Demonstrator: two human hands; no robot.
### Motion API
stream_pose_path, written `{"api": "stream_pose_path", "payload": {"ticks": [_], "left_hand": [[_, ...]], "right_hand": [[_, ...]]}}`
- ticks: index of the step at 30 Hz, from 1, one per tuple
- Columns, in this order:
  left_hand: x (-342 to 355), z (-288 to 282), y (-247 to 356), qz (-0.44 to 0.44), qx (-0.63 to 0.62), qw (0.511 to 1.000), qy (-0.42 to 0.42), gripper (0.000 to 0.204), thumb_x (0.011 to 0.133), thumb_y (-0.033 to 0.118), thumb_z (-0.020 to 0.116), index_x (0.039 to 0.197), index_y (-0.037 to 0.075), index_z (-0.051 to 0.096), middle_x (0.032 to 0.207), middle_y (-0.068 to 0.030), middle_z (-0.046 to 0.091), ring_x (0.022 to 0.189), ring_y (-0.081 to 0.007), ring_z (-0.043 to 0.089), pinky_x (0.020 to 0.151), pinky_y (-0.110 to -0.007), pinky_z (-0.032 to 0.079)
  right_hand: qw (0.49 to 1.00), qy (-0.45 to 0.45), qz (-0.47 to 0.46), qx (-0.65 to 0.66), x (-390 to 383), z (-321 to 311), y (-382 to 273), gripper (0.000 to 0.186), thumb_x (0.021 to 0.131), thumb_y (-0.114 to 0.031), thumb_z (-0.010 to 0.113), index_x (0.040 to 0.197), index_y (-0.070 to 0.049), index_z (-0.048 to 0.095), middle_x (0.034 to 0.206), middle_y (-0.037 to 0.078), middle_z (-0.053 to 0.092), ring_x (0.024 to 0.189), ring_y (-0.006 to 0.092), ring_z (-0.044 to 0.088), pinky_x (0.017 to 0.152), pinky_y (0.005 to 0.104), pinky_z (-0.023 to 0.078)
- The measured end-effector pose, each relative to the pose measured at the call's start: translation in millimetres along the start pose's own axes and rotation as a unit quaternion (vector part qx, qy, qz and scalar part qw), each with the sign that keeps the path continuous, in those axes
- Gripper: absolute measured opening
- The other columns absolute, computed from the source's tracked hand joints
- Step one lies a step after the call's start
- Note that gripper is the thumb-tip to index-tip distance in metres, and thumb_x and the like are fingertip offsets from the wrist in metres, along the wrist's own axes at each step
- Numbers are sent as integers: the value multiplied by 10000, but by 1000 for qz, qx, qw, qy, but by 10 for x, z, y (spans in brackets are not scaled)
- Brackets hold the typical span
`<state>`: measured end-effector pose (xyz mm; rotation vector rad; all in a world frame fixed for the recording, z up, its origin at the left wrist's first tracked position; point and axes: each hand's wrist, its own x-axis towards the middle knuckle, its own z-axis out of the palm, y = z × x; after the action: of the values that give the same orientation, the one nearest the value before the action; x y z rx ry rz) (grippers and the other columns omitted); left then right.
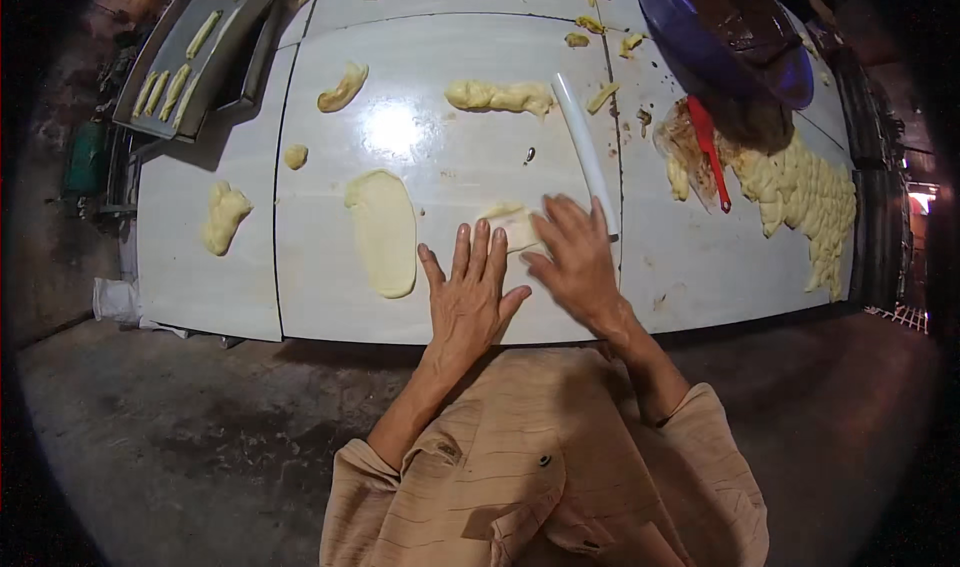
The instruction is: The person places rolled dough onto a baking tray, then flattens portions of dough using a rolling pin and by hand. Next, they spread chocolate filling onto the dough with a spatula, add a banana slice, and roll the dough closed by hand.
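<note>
A small flattened piece of dough (512, 224) lies on the white table in front of me. My right hand (578, 264) is at its right edge, fingers spread and a little blurred; they seem to touch it. On the near left side of this piece, my left hand (468, 292) rests flat with its fingers stretched out, holding nothing. Left of that hand is a thin, long oval sheet of dough (384, 235). A smooth white rod (584, 149), like a thin rolling pin, lies slantwise just beyond my right hand.
Dough lumps lie around: a thick roll (495, 97), a curved piece (344, 88), another lump (226, 217). Trays (200, 62) with dough strips stand far left. At far right are a blue basin (690, 27) of brown paste, a red spatula (706, 147) and many dough pieces (800, 202).
</note>
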<state>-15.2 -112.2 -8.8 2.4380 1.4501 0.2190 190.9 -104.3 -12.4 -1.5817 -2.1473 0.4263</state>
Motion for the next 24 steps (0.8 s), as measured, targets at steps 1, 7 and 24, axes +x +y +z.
{"api": "stream_pose_path", "payload": {"ticks": [1, 7, 24], "left_hand": [[-13, 19, -10, 0, 0, 1000, 1, 817, 972, 547, 587, 1564, 30, 358, 1636, -227, 322, 1528, -408, 272, 1109, -815, 104], [-48, 37, 39, -26, 0, 1000, -10, 815, 975, 534, 585, 1578, 44, 338, 1651, -216, 293, 1537, -431, 225, 1107, -819, 106], [-73, 19, 50, -56, -14, 997, -49, 817, 983, 487, 575, 1592, 19, 296, 1669, -244, 237, 1550, -467, 166, 1159, -766, -2]], "right_hand": [[1000, 1, -1, 0, 85, -47, 21, 622, 911, -389, 715, 1424, -69, 564, 1548, 207, 441, 1476, 389, 360, 1170, 714, 172], [979, 33, 59, -193, 667, -131, 234, 679, 972, -544, 575, 1501, -122, 519, 1593, 210, 397, 1540, 402, 218, 1203, 702, 48], [970, 217, 78, 80, 857, -1093, 991, 434, 933, -324, 705, 1308, -111, 651, 1446, 208, 543, 1397, 421, 451, 1183, 597, 294]]}}
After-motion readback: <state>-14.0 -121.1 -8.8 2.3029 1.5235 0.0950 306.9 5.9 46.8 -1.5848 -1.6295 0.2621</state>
